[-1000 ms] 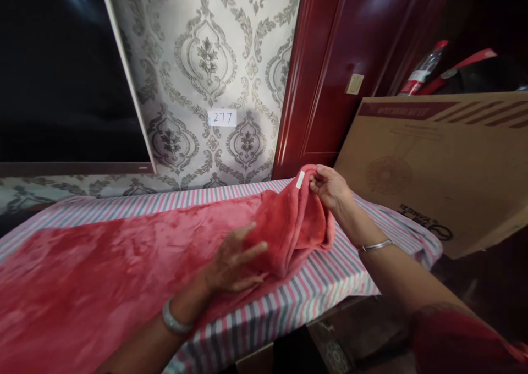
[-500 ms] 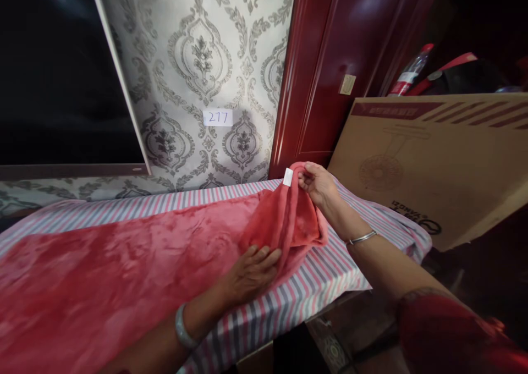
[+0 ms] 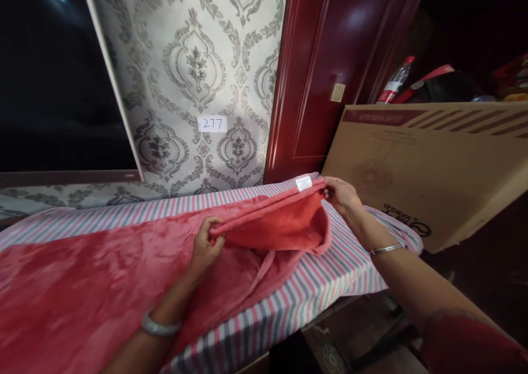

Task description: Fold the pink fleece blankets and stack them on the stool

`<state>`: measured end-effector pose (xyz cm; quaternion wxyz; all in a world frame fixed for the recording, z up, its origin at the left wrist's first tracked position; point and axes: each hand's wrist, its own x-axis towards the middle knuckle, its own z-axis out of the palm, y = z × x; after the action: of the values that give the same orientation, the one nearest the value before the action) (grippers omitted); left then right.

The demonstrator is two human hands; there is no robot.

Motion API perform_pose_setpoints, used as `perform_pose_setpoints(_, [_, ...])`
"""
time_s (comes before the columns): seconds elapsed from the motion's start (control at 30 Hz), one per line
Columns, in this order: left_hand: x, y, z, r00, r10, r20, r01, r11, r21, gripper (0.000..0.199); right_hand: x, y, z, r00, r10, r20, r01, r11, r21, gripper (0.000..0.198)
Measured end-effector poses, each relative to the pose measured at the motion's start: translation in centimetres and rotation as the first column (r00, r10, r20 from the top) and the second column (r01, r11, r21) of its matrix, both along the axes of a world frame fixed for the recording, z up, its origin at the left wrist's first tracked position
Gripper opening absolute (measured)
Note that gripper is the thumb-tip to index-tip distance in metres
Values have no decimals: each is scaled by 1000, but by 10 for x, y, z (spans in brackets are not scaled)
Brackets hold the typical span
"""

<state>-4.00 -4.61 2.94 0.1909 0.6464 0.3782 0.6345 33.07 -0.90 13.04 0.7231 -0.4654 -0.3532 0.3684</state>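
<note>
A plush red-pink blanket (image 3: 103,275) lies along a table covered by a striped cloth (image 3: 305,286). Its right end is lifted, with the hemmed edge drawn taut between my two hands. My left hand (image 3: 207,246) pinches that hem on the left, fingers closed over it. At the other end of the hem, my right hand (image 3: 343,196) grips the corner beside a white label (image 3: 304,183). Below the raised edge, the brighter red inner side of the blanket shows, and another layer rests on the striped cloth.
A large cardboard box (image 3: 396,181) stands at the right behind the table, with a bottle (image 3: 396,81) on top. A dark screen (image 3: 61,88) hangs at the left. Behind the table are patterned wallpaper with a paper marked 277 (image 3: 212,124) and a dark red door (image 3: 309,77).
My left hand has moved up and left and now pinches the hem instead of lying on the blanket. My right hand has shifted right and slightly down, so the hem stretches sideways.
</note>
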Motion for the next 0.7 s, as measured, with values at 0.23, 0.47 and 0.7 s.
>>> perform_pose_setpoints(0.23, [-3,11,-7,995,-78,-57,66,978,-198,26,14,-8,-16,996,39,85,-32,996,-83,20])
perform_pose_setpoints(0.47, [-4,8,-8,992,-100,78,117,963,-243,20,44,-24,-41,898,252,360,-153,947,-282,35])
perform_pose_setpoints(0.7, [-2,3,-6,978,-156,139,187,949,-253,24,58,-54,-57,749,467,470,-302,872,-385,37])
